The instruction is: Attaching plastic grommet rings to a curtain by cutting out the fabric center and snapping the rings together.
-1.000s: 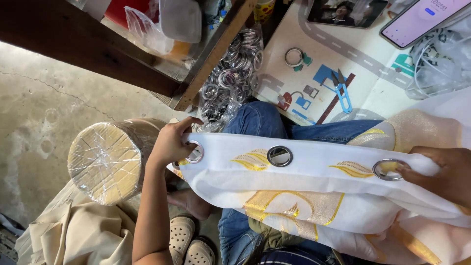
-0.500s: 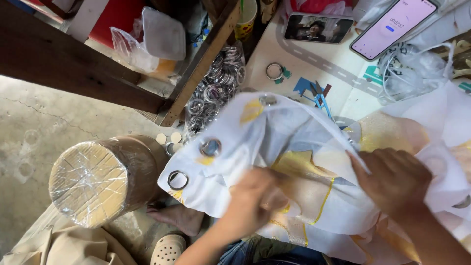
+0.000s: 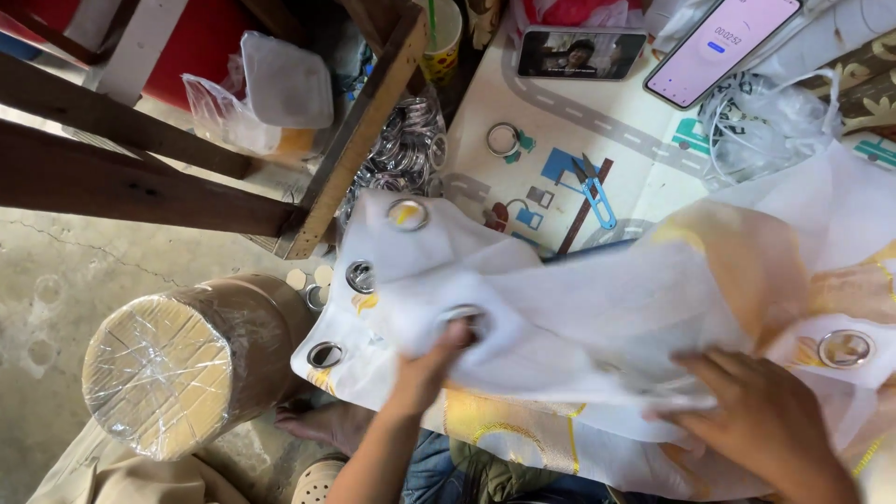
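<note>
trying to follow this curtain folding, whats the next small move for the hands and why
Probably bring the eyelet under the left hand over onto the next metal eyelet near the curtain edge. The left hand pinches the fabric at a ring, three more rings lie spread to its left, and the right hand presses the cloth flat, so the pleats look only partly stacked.

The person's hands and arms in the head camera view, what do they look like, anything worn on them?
Both are bare. The left hand and its slim forearm show no sleeve, glove, watch or bracelet. The right hand is also ungloved, with no ring visible on the fingers that show; its wrist runs out of the picture, so a sleeve there cannot be told.
</note>
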